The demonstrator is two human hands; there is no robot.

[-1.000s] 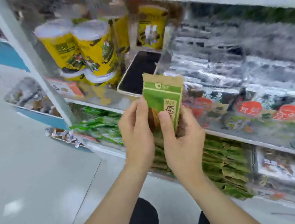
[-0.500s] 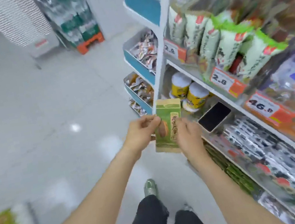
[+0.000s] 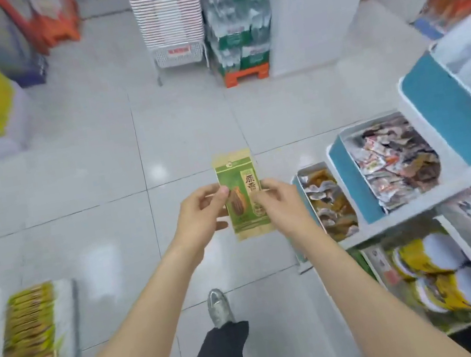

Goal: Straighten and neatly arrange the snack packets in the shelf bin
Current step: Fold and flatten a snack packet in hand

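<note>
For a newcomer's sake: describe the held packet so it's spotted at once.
Left of the white shelving, over the tiled floor, the left hand and right hand pinch one upright packet. It is green with tan ends, the only packet off the shelves.

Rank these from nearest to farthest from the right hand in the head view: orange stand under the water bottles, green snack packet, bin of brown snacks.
1. Green snack packet: pinched by the right hand.
2. Bin of brown snacks: low shelf, just to its right.
3. Orange stand: far ahead across the floor.
</note>
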